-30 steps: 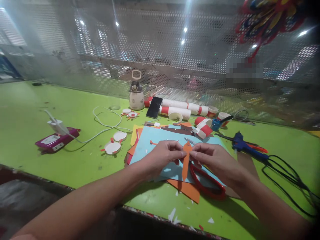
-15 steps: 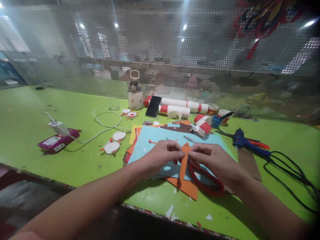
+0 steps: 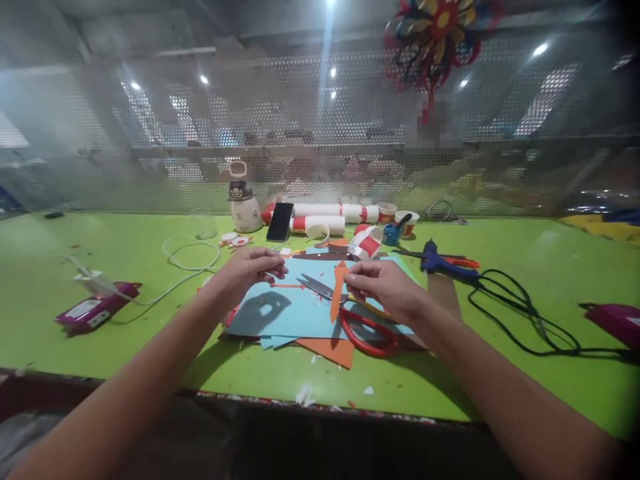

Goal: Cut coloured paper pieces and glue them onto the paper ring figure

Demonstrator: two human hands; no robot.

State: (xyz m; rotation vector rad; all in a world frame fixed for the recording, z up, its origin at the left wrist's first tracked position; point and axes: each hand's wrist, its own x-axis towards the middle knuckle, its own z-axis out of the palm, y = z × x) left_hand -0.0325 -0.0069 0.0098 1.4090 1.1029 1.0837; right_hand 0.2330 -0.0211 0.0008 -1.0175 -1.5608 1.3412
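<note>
My right hand [image 3: 377, 283] pinches the upper part of an orange paper cutout [image 3: 337, 297]. This cutout is a narrow strip with a pointed head end, held upright above light blue paper [image 3: 265, 325]. My left hand [image 3: 255, 265] hovers to the left, apart from the cutout, with its fingers loosely curled and nothing visible in them. Below it a thin orange strip [image 3: 287, 286] lies on the blue paper. Scissors with red handles [image 3: 367, 343] rest on the stack, blades apart and partly behind the cutout.
A glue gun [image 3: 443, 260] with a black cord lies right. Behind stand a bottle [image 3: 245, 210], a phone [image 3: 280, 222], white-and-red tubes [image 3: 323, 225] and cut cups [image 3: 367, 241]. A purple power strip [image 3: 97, 313] sits left. Paper scraps [image 3: 304, 395] litter the table's front edge.
My left hand has let go of the orange cutout and moved left. My right hand still holds it. The camera view has tilted up and turned right, and the scissors show more fully.
</note>
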